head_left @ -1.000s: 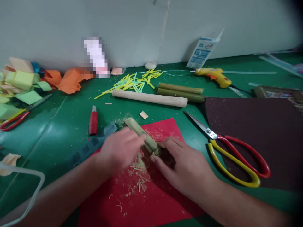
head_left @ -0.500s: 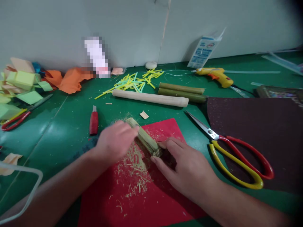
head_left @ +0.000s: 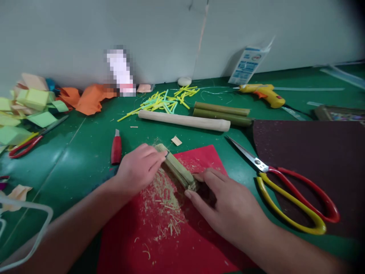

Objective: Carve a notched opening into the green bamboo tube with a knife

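Observation:
A short pale-green piece of bamboo (head_left: 178, 166) lies slantwise over a red sheet (head_left: 208, 243), its surface scraped. My right hand (head_left: 228, 198) grips the bamboo's near end between thumb and fingers. At the far end, my left hand (head_left: 141, 165) is closed against the bamboo's upper side. A small dark edge shows at its fingertips, but what it belongs to is hidden. Fine bamboo shavings (head_left: 168, 201) are scattered over the sheet, below and left of the bamboo.
Scissors (head_left: 261, 164) lie on the right beside a dark brown sheet (head_left: 308, 152). A red-handled knife (head_left: 116, 150) is left of the bamboo. Behind are a peeled stick (head_left: 182, 120), green bamboo tubes (head_left: 222, 116), cut straw pieces (head_left: 162, 102) and a yellow glue gun (head_left: 265, 93).
My left hand has shifted slightly along the far end of the bamboo, and the dark edge at its fingertips now shows more clearly. My right hand keeps its grip. The whole view has shifted slightly.

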Motion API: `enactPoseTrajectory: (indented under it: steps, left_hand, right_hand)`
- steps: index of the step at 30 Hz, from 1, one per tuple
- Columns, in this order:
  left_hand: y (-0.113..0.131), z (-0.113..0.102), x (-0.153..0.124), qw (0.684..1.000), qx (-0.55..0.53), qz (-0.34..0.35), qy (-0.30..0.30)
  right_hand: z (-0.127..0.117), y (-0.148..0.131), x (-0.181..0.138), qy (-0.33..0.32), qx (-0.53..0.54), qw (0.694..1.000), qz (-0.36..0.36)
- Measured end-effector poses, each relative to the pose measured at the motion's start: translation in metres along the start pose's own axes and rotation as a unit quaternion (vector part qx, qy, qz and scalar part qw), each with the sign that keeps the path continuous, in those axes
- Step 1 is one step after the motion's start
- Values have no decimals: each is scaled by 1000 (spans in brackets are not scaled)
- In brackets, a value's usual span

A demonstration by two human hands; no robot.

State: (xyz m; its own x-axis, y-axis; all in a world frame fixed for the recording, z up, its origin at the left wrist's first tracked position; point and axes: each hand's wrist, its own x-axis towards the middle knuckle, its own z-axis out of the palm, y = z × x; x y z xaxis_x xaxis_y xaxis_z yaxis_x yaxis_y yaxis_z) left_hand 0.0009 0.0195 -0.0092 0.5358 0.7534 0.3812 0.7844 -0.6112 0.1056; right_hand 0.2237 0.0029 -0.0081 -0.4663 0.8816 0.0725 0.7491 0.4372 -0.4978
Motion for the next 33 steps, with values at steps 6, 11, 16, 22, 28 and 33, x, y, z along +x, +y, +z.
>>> enactPoseTrajectory:
  steps: [6, 11, 16, 22, 28, 33]
  left_hand:
    - [-3, 1, 0, 999, -19, 31, -9]
    - [-3, 1, 0, 1000, 7, 15, -3]
    - [-3, 0, 0, 1000, 5, 10, 1]
    - [-4, -2, 0, 999, -6, 42, -6]
    - [-5, -1, -1, 999, -7, 39, -16]
    - [-5, -2, 1, 1000, 4, 10, 10]
  right_hand:
    - [-2, -1, 1, -8, 4, 1000, 5]
    - [-3, -2, 1, -9, -1, 1000, 9]
    - [-3, -2, 0, -12, 2, 1000, 12]
    - [-4, -3, 1, -9, 9, 1000, 5]
    - [-4, -4, 2, -22, 9, 1000, 12]
    - [-4, -5, 2, -21, 9, 999, 22]
